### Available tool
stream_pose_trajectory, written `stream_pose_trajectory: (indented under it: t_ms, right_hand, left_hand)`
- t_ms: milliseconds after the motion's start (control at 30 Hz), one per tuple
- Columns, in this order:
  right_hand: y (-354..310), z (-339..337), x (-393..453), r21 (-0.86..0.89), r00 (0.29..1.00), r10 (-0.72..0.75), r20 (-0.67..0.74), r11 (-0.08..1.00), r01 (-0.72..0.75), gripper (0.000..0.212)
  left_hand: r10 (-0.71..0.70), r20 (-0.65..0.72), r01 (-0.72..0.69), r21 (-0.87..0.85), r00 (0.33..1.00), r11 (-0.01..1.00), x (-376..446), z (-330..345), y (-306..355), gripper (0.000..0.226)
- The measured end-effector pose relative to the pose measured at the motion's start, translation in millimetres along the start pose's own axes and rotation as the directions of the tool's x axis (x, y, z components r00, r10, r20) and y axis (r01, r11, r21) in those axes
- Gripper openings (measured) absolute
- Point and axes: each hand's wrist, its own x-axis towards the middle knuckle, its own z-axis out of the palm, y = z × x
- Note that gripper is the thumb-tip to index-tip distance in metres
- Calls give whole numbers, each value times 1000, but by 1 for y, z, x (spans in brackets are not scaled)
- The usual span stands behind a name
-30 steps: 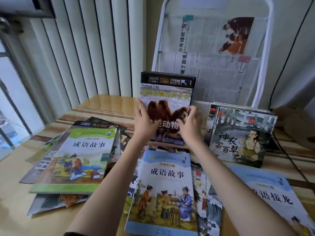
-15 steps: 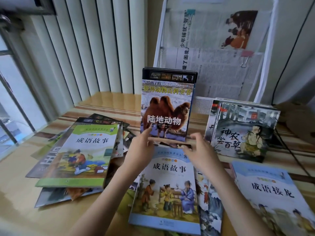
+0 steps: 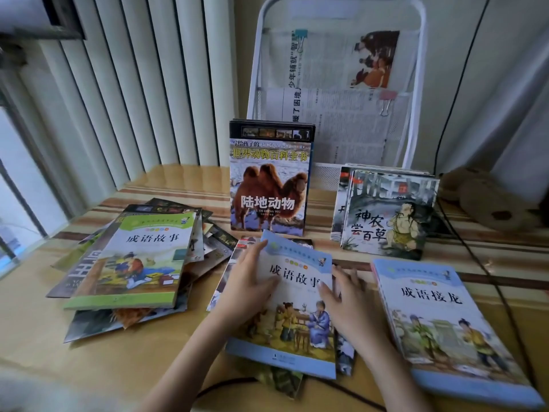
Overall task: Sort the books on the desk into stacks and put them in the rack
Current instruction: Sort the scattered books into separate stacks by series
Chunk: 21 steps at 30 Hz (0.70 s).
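Two hands, left [image 3: 249,281] and right [image 3: 346,298], fingers flat and relaxed on glossy blue book [image 3: 294,301] atop loose pile at centre of striped wooden desk [image 3: 178,185]; camel book [image 3: 269,185] upright against white wire rack [image 3: 413,84]; rectangular paperbacks in three further stacks around.

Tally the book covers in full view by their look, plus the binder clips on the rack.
Blue-bordered books: 2
Green-bordered book: 1
Camel book: 1
Ink-painting book: 1
Binder clips: 2
Total: 7
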Motion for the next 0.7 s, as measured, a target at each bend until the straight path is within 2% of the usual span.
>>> stream_pose_trajectory:
  t_ms: [67, 133, 167, 267, 367, 400, 433, 467, 533, 567, 633, 700]
  right_hand:
    - [-2, -5, -2, 106, 1000, 9, -1, 994, -8, 59]
    - [-8, -15, -6, 300, 999, 14, -29, 954, -5, 63]
    - [-10, -22, -9, 360, 998, -1, -60, 933, 22, 67]
    - [-12, -51, -12, 500, 991, -33, -132, 861, 95, 68]
    - [4, -87, -12, 384, 970, 50, -237, 922, 47, 57]
    - [12, -99, -12, 304, 955, 95, -282, 953, -5, 53]
    - [23, -110, -13, 204, 937, 145, -317, 976, -82, 51]
    - [35, -118, -14, 88, 921, 194, -337, 981, -175, 49]
    - [58, -124, -19, -136, 905, 316, -284, 921, -365, 51]
    - [66, -121, -23, -196, 895, 392, -216, 880, -433, 53]
    - [78, -106, -32, -262, 868, 486, -100, 829, -494, 53]
    - [85, -93, -33, -328, 873, 480, -92, 813, -481, 53]
  left_hand:
    - [20, 5, -18, -286, 1000, 958, -3, -5, 5, 60]
    - [-2, 22, 14, -591, 1000, 807, -3, -11, 14, 59]
    - [-18, 9, 19, -673, 1000, 740, 0, -13, 21, 58]
    - [-91, -43, 30, -737, 995, 675, 13, -3, 47, 52]
    - [-115, 62, 122, -760, 991, 638, 19, 31, 83, 45]
    - [-102, 122, 159, -742, 987, 651, 18, 46, 95, 43]
    - [-69, 168, 167, -690, 983, 704, 15, 63, 105, 42]
    - [-14, 196, 129, -586, 980, 800, 13, 80, 112, 44]
    - [76, 301, 5, -261, 950, 965, 5, 117, 119, 61]
    - [63, 385, -42, -61, 921, 997, -2, 132, 119, 72]
    - [35, 479, -161, 225, 877, 961, -16, 155, 112, 83]
    - [56, 473, -214, 288, 879, 933, -25, 164, 105, 85]
